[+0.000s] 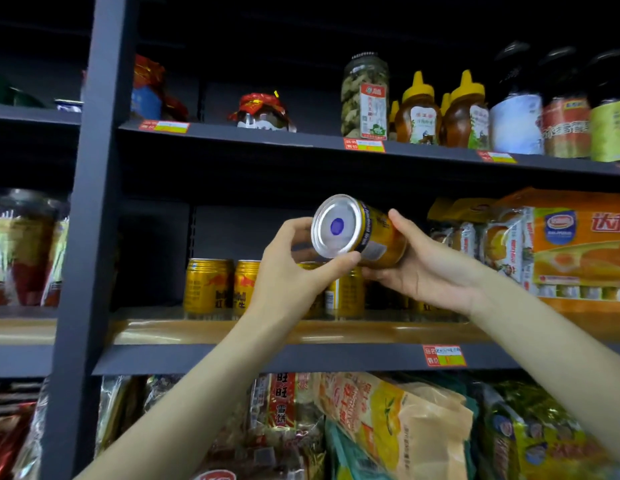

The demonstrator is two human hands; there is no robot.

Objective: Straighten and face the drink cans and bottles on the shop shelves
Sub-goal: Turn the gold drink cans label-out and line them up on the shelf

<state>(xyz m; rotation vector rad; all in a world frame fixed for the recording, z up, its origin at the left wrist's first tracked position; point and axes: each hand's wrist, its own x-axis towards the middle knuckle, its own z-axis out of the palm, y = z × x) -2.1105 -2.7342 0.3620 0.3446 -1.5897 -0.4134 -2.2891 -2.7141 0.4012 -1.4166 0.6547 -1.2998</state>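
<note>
A gold drink can (360,230) is held on its side in the air in front of the middle shelf, its silver bottom with a blue dot facing me. My left hand (291,268) grips the can's rim end with thumb and fingers. My right hand (419,265) cups the can's body from below and behind. Below them, several matching gold cans (206,285) stand upright in a row on the middle shelf (301,356); some are hidden behind my hands.
Honey bottles (417,110), a pickle jar (365,97) and labelled dark bottles (565,105) line the upper shelf. Orange cake boxes (578,244) fill the middle shelf's right side. Snack bags (388,420) crowd the lower shelf. A dark upright post (90,202) divides the shelving at left.
</note>
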